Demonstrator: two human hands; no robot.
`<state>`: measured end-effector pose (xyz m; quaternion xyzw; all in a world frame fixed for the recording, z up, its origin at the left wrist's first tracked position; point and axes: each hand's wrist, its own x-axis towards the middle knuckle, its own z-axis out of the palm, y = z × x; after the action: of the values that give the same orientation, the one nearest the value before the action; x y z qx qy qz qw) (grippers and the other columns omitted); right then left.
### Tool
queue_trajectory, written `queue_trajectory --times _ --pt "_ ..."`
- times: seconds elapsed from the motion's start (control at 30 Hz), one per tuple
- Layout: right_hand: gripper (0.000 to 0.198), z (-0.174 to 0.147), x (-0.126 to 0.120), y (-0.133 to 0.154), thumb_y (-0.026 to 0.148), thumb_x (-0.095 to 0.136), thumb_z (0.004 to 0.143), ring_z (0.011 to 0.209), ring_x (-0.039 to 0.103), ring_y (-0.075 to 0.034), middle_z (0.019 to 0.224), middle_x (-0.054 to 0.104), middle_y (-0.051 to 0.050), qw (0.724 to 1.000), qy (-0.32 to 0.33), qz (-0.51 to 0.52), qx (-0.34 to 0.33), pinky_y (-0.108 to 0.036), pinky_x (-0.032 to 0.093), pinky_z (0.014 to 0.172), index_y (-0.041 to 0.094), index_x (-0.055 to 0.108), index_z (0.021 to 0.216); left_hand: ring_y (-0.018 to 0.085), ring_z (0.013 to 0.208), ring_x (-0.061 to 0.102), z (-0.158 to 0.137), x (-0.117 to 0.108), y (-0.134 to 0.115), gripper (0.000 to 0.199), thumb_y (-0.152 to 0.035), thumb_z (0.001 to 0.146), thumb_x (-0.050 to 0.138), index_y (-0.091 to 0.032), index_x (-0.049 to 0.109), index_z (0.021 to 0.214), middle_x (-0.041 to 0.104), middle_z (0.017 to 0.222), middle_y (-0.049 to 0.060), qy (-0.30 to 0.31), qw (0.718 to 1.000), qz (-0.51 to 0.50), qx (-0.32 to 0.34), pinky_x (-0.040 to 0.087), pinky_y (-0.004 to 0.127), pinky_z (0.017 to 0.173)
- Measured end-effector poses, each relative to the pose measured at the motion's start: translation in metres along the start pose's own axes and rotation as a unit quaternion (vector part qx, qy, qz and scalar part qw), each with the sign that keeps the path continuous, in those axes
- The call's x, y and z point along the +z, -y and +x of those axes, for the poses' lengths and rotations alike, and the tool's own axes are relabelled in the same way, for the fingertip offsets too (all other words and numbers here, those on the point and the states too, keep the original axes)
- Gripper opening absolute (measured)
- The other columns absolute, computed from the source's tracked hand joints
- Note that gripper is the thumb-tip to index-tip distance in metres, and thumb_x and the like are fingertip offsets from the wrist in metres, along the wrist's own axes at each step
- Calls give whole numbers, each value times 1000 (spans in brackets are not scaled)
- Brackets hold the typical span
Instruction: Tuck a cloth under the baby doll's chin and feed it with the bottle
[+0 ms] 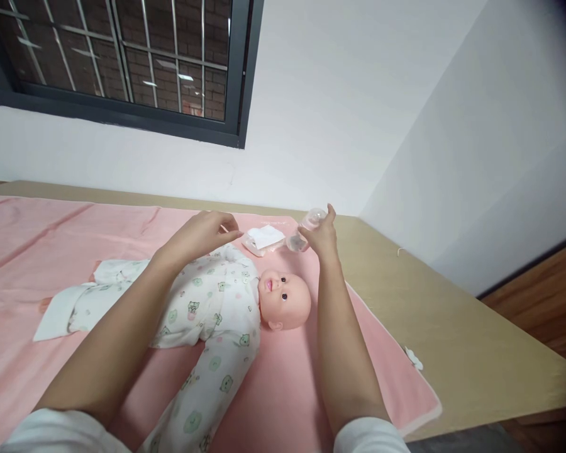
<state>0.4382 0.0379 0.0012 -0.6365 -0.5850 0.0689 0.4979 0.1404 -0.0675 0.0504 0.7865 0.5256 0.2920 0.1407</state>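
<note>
A baby doll (pixel 285 299) in white printed clothes lies on its back on a pink sheet (pixel 283 390), its head toward the right. Beyond the doll's head, my right hand (pixel 323 236) grips a clear bottle (pixel 306 229) with a pinkish part, tilted. My left hand (pixel 210 233) hovers over the doll's far shoulder, its thumb and fingers apart with nothing visible between them. Its fingertips are close to a plastic packet with white tissue (pixel 266 236); whether they touch it, I cannot tell.
The sheet covers part of a yellowish table (pixel 405 302) that meets a white wall (pixel 321 113). A small white object (pixel 414 358) lies at the sheet's right edge. A barred window (pixel 136 56) is above, and brown wood panelling (pixel 547 302) stands at the right.
</note>
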Motion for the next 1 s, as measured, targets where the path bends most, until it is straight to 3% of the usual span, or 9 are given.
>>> queue_trajectory --times 0.13,0.27,0.4,0.5,0.57,0.73,1.0 --pt "105 0 13 -27 20 69 63 112 61 -32 127 58 -17 997 -20 -22 76 -48 48 99 19 18 155 27 90 68 2 -2 5 36 -52 89 50 -22 70 85 75 101 6 34 998 55 -19 49 37 75" --pt "104 -2 21 -40 18 65 63 108 62 -33 128 55 -18 996 -40 -34 75 -46 50 94 18 20 156 31 87 66 9 -13 30 37 -49 87 42 -22 64 74 73 92 9 69 987 129 -66 48 42 81" --pt "104 -4 26 -44 16 65 63 112 61 -34 130 54 -19 995 -39 -36 79 -45 49 97 17 19 157 31 89 67 13 -30 66 31 -42 81 42 -22 55 61 71 85 9 134 977 105 -132 47 46 92" --pt "102 -7 29 -45 18 65 67 117 60 -35 134 53 -20 994 -26 -44 100 -46 48 100 15 17 158 32 93 67 10 -38 79 24 -37 75 46 -22 52 57 71 85 10 169 963 76 -193 47 47 94" --pt "99 -8 31 -47 19 65 71 122 58 -36 136 53 -22 993 -24 -38 106 -47 47 103 13 18 158 33 96 67 8 -41 79 22 -35 74 45 -23 53 58 73 88 11 172 957 72 -223 48 48 95" --pt "95 -9 36 -57 26 64 75 130 54 -36 143 51 -24 993 -23 -6 115 -46 44 107 8 18 156 32 109 67 7 -41 74 16 -32 73 47 -23 61 72 74 105 10 220 948 57 -224 45 51 102" --pt "91 -19 49 -74 44 64 80 137 47 -33 149 44 -26 990 -54 83 98 -45 40 110 8 21 151 35 115 65 11 -36 86 29 -41 74 53 -25 65 96 72 118 13 246 939 63 -234 43 55 104"
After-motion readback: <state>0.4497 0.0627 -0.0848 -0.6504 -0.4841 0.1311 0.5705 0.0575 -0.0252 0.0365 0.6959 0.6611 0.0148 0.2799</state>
